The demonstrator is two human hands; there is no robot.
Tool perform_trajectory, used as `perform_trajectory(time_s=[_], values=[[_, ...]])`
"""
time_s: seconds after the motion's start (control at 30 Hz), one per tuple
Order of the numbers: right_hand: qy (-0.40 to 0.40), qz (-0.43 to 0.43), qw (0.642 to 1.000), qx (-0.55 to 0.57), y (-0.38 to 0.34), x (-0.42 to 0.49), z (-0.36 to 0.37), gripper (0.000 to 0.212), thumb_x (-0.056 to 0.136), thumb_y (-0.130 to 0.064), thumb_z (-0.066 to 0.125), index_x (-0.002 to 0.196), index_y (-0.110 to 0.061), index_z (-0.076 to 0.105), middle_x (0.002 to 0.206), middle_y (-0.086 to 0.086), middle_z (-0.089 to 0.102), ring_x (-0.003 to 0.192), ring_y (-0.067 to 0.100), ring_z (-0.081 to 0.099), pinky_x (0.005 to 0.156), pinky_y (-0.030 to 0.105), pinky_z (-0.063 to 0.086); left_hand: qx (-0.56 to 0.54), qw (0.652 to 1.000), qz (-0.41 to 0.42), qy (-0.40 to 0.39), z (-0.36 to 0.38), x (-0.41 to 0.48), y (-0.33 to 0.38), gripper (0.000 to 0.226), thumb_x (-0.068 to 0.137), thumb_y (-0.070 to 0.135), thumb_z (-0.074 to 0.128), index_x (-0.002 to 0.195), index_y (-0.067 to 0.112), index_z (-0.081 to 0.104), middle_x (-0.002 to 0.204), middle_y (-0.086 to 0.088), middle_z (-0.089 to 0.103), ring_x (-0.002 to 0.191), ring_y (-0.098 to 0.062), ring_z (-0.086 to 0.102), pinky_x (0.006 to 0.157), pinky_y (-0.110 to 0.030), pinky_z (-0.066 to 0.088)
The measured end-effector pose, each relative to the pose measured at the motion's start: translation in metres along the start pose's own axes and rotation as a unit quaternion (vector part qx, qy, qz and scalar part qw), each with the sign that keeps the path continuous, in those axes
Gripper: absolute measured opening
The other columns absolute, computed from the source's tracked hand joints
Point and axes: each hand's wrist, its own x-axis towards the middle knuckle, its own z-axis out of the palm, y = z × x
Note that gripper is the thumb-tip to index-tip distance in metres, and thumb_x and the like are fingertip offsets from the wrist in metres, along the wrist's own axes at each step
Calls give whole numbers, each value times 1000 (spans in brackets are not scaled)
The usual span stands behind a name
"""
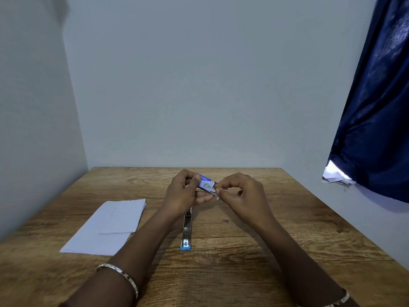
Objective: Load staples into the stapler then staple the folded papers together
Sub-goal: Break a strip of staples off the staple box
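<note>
The small blue staple box (206,182) is pinched in the left hand (184,192); the right hand (240,191) nips something at its open end, too small to make out. Below the hands lies the stapler (186,231), its far end hidden by the left wrist. Folded papers (106,227) lie left of the left forearm on the wooden table (254,251).
</note>
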Motion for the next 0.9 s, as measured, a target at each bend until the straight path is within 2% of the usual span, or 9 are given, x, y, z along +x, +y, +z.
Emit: perform_trajectory(time_s=[0.07, 0.13, 0.27, 0.4, 0.47, 0.63, 0.77, 0.9], values=[[-9, -29, 999, -40, 1, 0, -2, 8, 78, -15, 81, 83, -22, 81, 85, -10, 74, 90, 10, 64, 72, 22, 43, 19, 1000, 5, 4, 0, 0, 0, 25, 105, 15, 49, 112, -8, 53, 120, -34, 63, 86, -40, 75, 80, -43, 64], [-22, -68, 994, -83, 2, 0, -3, 10, 78, -17, 81, 86, -23, 82, 86, -11, 74, 91, 12, 61, 76, 21, 43, 27, 1000, 4, 5, 1, -1, -1, 25, 105, 16, 49, 112, -8, 53, 120, -33, 64, 89, -43, 75, 84, -48, 62], [-40, -137, 979, -145, 4, -1, -5, 7, 82, -17, 79, 88, -18, 81, 89, -6, 74, 91, 15, 59, 77, 10, 34, 6, 1000, -9, 5, 0, -2, -1, 27, 105, 15, 50, 113, -11, 53, 117, -35, 65, 85, -41, 75, 73, -36, 65], [-40, -168, 972, -158, 2, -2, -4, 2, 84, -13, 75, 84, -13, 77, 90, -3, 71, 90, 15, 57, 74, 20, 40, -17, 1000, -22, -4, 0, 0, -1, 29, 105, 14, 50, 114, -13, 53, 112, -36, 67, 71, -30, 76, 69, -34, 66], [-40, -173, 971, -159, 0, -2, -4, 2, 86, -13, 73, 85, -12, 74, 90, -2, 70, 89, 16, 56, 75, 25, 42, -24, 999, -26, -3, 0, 1, -2, 29, 105, 13, 49, 115, -14, 53, 112, -35, 67, 70, -29, 76, 70, -34, 65], [-48, -176, 969, -168, -1, -2, -5, 6, 91, -14, 67, 87, -10, 68, 89, 0, 67, 88, 17, 54, 75, 27, 41, -45, 999, -31, 3, -1, 3, -2, 22, 104, 11, 49, 110, -9, 55, 107, -35, 68, 76, -33, 74, 70, -35, 65], [-41, -178, 968, -172, -2, -3, -5, 7, 94, -13, 64, 89, -9, 66, 88, 2, 65, 85, 18, 52, 74, 23, 34, -54, 998, -28, 11, -1, 6, -4, 20, 104, 10, 49, 108, -8, 56, 99, -30, 68, 67, -27, 75, 65, -31, 65], [-30, -165, 973, -159, -2, -2, -3, 6, 96, -13, 61, 92, -11, 66, 91, 0, 64, 87, 14, 51, 75, 20, 32, -71, 997, -35, 23, -2, 8, -6, 19, 104, 10, 50, 104, -8, 57, 98, -31, 68, 66, -28, 77, 61, -29, 64]])
